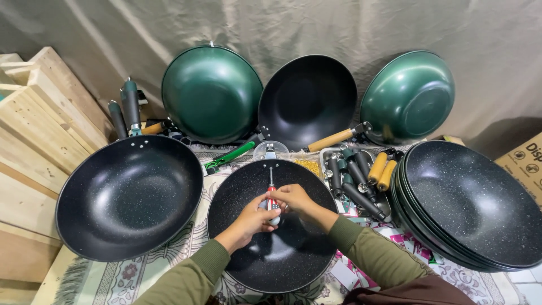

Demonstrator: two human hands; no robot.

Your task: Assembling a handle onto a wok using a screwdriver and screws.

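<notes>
Hands, left (pixel 255 217) and right (pixel 291 197), both grip a screwdriver (pixel 272 199), seemingly touching the wok (pixel 237 192).

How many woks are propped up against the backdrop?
3: a green one back left showing its outside, a black one in the middle facing out, another green one at right. None look hidden.

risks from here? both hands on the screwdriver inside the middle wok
1. The screwdriver tip sits near the rim rivets of the centre wok; a slip could likely scratch the speckled coating or jab the left hand or right hand.
2. Neither hand steadies the wok; it may rock on the patterned mat.
3. The stack of woks sits close by the right elbow and could get knocked.
</notes>
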